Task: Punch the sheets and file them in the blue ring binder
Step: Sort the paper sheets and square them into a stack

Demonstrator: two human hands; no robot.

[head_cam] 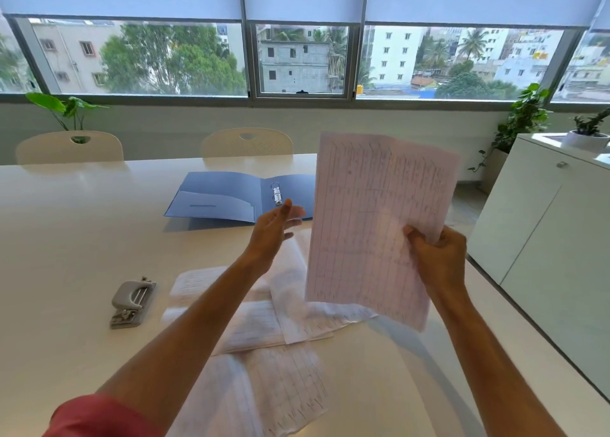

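My right hand (437, 255) grips a lined sheet of paper (373, 218) by its right edge and holds it upright above the table. My left hand (275, 230) hovers just left of that sheet, fingers straight, holding nothing. The blue ring binder (218, 197) lies open on the table beyond my hands, its metal rings (276, 193) showing at the spine. A grey hole punch (132, 299) sits on the table to the left. Several loose lined sheets (274, 331) lie spread on the table under my arms.
The white table (66, 238) stretches left and far. Two cream chairs (246, 142) stand at its far side below the windows. A white cabinet (544, 232) stands close on the right, with potted plants (525, 116) beside and on it.
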